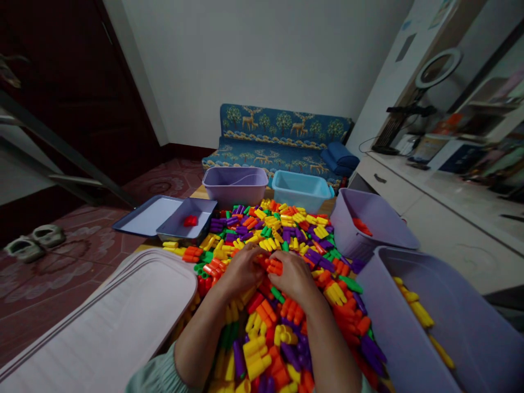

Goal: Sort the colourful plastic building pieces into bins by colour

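A big heap of plastic tube blocks (282,229) in orange, yellow, purple, green and red covers the floor in front of me. My left hand (241,271) and my right hand (292,275) meet in the middle of the heap, fingers curled around an orange block (274,266) held between them. Both forearms reach forward over more blocks.
A purple bin (409,338) with yellow blocks is near right; another purple bin (380,221) behind it holds orange ones. A purple tub (235,185), a blue tub (301,190), a tray (192,221) with a red block and a white lid (110,322) surround the heap.
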A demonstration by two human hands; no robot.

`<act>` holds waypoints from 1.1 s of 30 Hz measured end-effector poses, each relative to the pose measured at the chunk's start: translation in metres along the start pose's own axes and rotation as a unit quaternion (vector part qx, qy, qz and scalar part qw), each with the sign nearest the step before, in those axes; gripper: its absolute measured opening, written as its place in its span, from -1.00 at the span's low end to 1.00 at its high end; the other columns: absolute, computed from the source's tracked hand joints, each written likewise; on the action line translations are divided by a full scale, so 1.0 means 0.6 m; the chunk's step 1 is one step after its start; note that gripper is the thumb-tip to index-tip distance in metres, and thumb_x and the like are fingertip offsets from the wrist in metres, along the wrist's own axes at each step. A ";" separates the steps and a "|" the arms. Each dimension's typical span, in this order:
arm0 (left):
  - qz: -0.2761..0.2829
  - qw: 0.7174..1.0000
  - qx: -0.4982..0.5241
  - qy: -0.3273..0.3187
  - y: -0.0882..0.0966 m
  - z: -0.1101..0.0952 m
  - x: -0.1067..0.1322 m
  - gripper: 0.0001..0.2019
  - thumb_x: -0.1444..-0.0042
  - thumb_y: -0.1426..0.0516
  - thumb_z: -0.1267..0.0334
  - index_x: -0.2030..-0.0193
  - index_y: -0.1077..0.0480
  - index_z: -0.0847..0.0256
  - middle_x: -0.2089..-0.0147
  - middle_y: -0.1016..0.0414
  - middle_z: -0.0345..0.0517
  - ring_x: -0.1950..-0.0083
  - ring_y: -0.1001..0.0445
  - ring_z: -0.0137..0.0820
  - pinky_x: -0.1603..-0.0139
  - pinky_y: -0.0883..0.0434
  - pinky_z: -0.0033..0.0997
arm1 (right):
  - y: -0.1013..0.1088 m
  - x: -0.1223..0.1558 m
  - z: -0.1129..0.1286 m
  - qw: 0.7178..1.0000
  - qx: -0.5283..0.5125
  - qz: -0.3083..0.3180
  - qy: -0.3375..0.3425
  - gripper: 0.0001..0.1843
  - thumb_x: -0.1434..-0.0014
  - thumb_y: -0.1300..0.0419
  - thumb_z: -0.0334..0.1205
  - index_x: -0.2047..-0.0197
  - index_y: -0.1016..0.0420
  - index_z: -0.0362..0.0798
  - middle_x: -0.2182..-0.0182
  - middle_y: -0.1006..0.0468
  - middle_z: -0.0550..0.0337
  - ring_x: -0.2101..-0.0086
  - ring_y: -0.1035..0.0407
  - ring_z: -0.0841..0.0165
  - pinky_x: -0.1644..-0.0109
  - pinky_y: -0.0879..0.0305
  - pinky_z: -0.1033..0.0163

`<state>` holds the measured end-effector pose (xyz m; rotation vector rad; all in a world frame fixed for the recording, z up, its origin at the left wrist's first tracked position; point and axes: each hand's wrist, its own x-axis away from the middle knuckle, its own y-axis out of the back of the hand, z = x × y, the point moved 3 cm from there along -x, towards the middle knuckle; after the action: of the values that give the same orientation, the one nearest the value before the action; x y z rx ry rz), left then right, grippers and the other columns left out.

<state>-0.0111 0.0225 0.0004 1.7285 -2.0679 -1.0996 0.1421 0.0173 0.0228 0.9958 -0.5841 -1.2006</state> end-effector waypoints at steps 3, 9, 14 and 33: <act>-0.057 0.997 0.052 0.001 0.008 0.005 -0.005 -0.70 0.08 -0.17 0.47 0.16 -0.50 0.20 0.14 -0.53 -0.08 0.04 -0.48 -0.29 -0.03 -0.40 -0.31 | 0.000 -0.006 -0.005 0.993 -0.111 -0.037 -0.028 -0.66 0.00 -0.24 -0.25 0.10 -0.52 -0.03 0.16 -0.59 0.10 0.16 -0.46 0.24 0.04 -0.32 0.18; -0.074 0.955 0.271 0.092 0.010 0.011 -0.009 -0.60 -0.01 -0.26 0.14 0.02 -0.48 0.25 0.13 -0.58 -0.05 0.16 -0.55 -0.29 0.12 -0.48 -0.32 | 0.011 -0.006 -0.014 0.906 -0.403 -0.088 -0.095 -0.61 -0.02 -0.28 -0.02 0.12 -0.53 -0.06 0.36 -0.56 0.20 0.38 -0.42 0.36 0.34 -0.34 0.30; -0.028 0.895 0.421 0.144 -0.012 0.004 -0.008 -0.38 0.14 -0.34 -0.01 -0.03 -0.43 0.30 0.17 -0.60 -0.04 0.27 -0.57 -0.32 0.17 -0.51 -0.29 | 0.011 -0.004 -0.013 0.816 -0.556 -0.066 -0.143 -0.52 0.01 -0.31 0.07 0.11 -0.50 -0.09 0.55 -0.46 0.30 0.59 -0.28 0.49 0.60 -0.11 0.45; -0.130 0.865 0.453 0.173 0.008 0.004 -0.012 -0.62 0.11 -0.32 -0.01 0.32 -0.46 0.29 0.37 -0.54 -0.12 0.37 -0.49 -0.42 0.32 -0.50 -0.44 | 0.013 -0.008 -0.021 0.831 -0.536 -0.101 -0.107 -0.45 0.04 -0.35 0.03 0.02 -0.43 -0.05 0.24 -0.56 0.14 0.24 -0.50 0.25 0.16 -0.45 0.16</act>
<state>-0.0141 0.0302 0.0038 2.4051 -2.2880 0.2732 0.1546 0.0258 0.0240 -0.0524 0.0939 -1.5463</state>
